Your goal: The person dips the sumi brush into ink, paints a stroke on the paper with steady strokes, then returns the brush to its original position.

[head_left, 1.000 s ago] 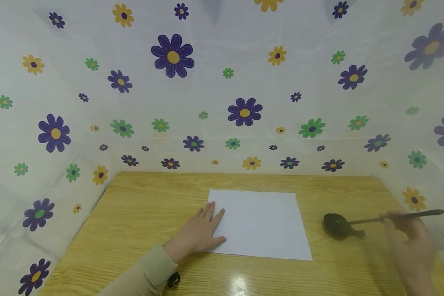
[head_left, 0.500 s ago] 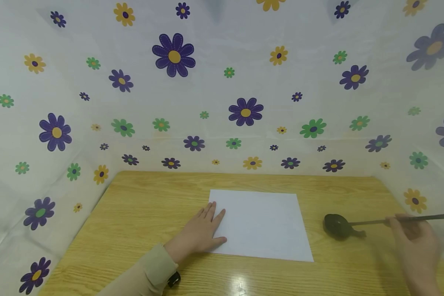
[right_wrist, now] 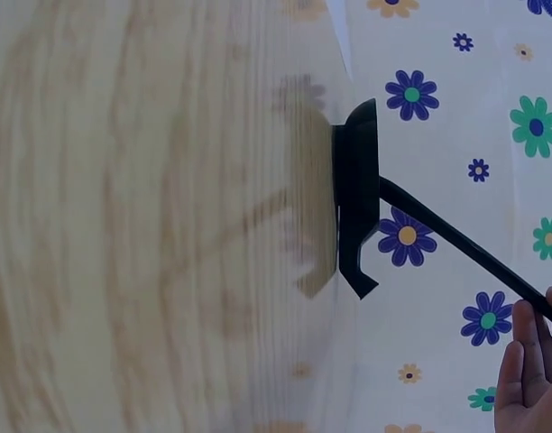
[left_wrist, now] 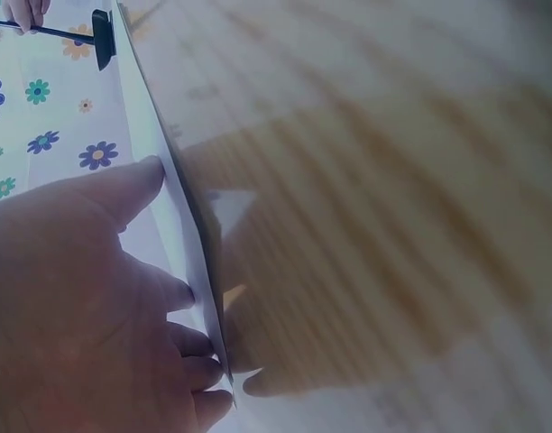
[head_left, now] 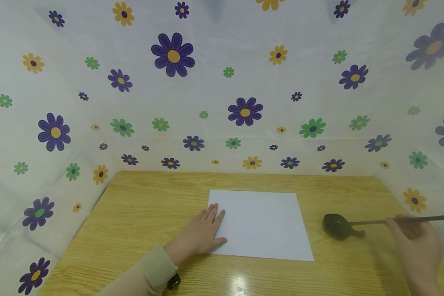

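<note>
Head view: your left hand (head_left: 201, 233) lies flat with straight fingers on the near left corner of a white sheet of paper (head_left: 260, 224), which sits in the middle of a wooden table (head_left: 140, 213). Well to the right of the sheet, a dark ladle (head_left: 338, 226) rests bowl-down on the table, its long handle running off to the right, where your right hand (head_left: 416, 250) holds it with curled fingers near the far end. Flowered cloth (head_left: 170, 82) walls in the table on three sides. Left wrist view: your palm and straight fingers (left_wrist: 123, 194) press the paper's edge (left_wrist: 181, 212) against the wood; keep that pressure even so the sheet cannot slide. The ladle shows small in the top left corner. Right wrist view: the ladle's bowl (right_wrist: 355, 194) touches the table edge-on, and your fingertips (right_wrist: 529, 356) pinch the thin handle. A grip this far back gives little control, so, as a judgement, move slowly and keep the bowl level.
</note>
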Demonstrator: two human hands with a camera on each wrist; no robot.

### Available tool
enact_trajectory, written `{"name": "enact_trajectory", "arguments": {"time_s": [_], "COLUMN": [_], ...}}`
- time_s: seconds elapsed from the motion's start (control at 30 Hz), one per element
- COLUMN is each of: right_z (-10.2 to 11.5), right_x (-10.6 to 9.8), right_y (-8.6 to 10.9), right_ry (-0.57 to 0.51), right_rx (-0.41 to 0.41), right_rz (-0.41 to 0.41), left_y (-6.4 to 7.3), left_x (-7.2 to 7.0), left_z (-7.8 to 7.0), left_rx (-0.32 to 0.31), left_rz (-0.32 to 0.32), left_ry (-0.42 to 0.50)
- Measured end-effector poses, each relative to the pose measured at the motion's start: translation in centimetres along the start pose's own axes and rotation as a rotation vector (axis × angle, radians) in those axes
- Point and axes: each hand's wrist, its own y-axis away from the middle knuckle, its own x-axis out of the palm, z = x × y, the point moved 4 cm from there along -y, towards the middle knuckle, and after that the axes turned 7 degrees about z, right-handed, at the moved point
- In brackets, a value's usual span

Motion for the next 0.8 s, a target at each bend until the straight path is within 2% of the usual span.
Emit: {"name": "enact_trajectory", "arguments": {"time_s": [0.3,0.47,0.6,0.8], "right_z": [0.2,0.6,0.7,0.6], "right_x": [-0.6,-0.7,-1.0,-1.5], "right_y": [0.5,0.9,1.0,1.1], "right_ry": [0.007,0.057,0.091,0.039], "right_rx": [-0.04,-0.035,-0.069,-0.138], "right_rz": [-0.052,-0.081,-0.104,-0.127], "left_y": [0.2,0.3,0.3,0.3], "left_x": [0.1,0.0,-0.1,0.1], "left_z": [-0.2,-0.3,-0.3,-0.2], "left_rx": [0.024,0.03,0.039,0.048], "left_rz": [-0.004,-0.009,-0.012,-0.014], "left_ry": [0.001,-0.021,-0.025,-0.021]}}
